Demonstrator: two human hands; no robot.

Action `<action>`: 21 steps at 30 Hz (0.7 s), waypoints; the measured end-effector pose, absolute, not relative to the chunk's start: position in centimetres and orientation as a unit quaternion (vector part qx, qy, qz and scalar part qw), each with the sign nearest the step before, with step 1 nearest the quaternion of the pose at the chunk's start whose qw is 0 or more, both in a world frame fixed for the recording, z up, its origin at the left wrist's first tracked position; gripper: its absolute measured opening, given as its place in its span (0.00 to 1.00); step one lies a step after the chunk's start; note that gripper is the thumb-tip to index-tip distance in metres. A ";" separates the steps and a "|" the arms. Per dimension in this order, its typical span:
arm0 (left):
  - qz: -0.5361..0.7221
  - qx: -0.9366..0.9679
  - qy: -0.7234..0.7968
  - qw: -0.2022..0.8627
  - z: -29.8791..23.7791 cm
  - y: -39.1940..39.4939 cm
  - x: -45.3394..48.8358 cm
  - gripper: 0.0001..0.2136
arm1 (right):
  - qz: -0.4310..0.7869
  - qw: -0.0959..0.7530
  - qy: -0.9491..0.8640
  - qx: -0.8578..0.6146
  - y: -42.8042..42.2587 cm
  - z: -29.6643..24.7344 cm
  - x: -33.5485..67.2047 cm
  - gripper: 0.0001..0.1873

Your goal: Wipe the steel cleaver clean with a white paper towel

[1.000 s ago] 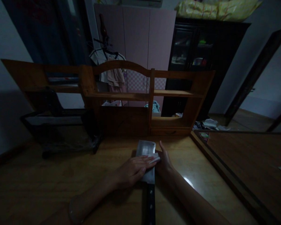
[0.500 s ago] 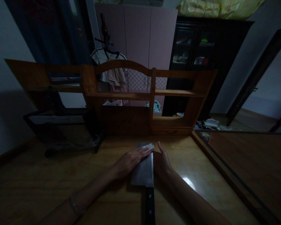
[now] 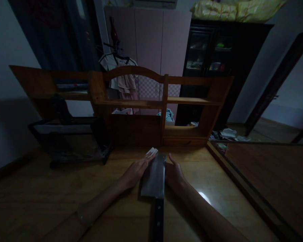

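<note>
A cleaver (image 3: pixel 153 178) with a broad metal blade and a black riveted handle (image 3: pixel 159 218) points away from me over the wooden tabletop. My left hand (image 3: pixel 135 173) is at the blade's left side. Its fingers are closed on a folded white wipe, tissue or cloth (image 3: pixel 152 152), near the far left corner of the blade. At the blade's right edge, my right hand (image 3: pixel 175 173) steadies the cleaver, thumb raised. The blade hides its other fingers. No hand is on the handle.
A wooden shelf unit (image 3: pixel 136 103) stands along the back of the tabletop (image 3: pixel 111 208). On the left is a dark-framed, box-like object (image 3: pixel 73 141). A raised wooden edge (image 3: pixel 232 171) runs along the right, with a brown surface (image 3: pixel 272 161) beyond it.
My left hand has slid the white wipe leftward off the blade's far end to its left edge, uncovering more metal. My right hand has barely moved; the cleaver's handle has shifted slightly left.
</note>
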State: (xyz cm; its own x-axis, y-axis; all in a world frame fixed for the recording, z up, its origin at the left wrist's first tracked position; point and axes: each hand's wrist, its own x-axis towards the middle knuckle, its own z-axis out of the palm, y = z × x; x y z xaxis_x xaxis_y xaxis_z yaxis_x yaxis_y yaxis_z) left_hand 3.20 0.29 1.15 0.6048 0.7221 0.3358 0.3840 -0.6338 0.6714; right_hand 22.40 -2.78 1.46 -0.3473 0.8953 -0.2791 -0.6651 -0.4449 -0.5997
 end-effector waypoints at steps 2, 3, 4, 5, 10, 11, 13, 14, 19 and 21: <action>0.314 0.842 0.335 0.283 1.1 0.2 3.2 0.22 | 0.797 0.494 -0.198 -0.287 -2.8 1.6 22.6 0.26; 0.319 0.839 0.336 0.285 1.1 0.1 3.3 0.22 | 0.795 0.497 -0.201 -0.281 -2.8 1.7 22.8 0.26; 0.323 0.838 0.335 0.287 1.2 0.0 3.3 0.22 | 0.793 0.502 -0.204 -0.277 -2.8 1.8 22.9 0.25; 0.324 0.837 0.332 0.289 1.3 -0.1 3.4 0.22 | 0.791 0.507 -0.206 -0.272 -2.8 1.9 23.0 0.24; 0.303 0.852 0.300 0.304 1.6 -0.6 3.7 0.22 | 0.780 0.534 -0.193 -0.263 -2.6 2.2 23.7 0.22; 0.301 0.856 0.290 0.305 1.6 -0.7 3.7 0.22 | 0.778 0.539 -0.188 -0.261 -2.6 2.3 23.8 0.21; 0.295 0.865 0.270 0.304 1.5 -0.7 3.6 0.21 | 0.774 0.550 -0.178 -0.257 -2.5 2.3 24.0 0.21; 0.292 0.869 0.263 0.300 1.5 -0.6 3.6 0.21 | 0.773 0.554 -0.174 -0.255 -2.5 2.3 24.0 0.21; 0.265 0.897 0.255 0.245 1.5 -0.9 3.8 0.22 | 0.773 0.556 -0.172 -0.252 -2.3 2.3 24.0 0.22; 0.247 0.911 0.246 0.219 1.7 -1.2 4.1 0.22 | 0.774 0.557 -0.172 -0.249 -2.3 2.2 23.8 0.23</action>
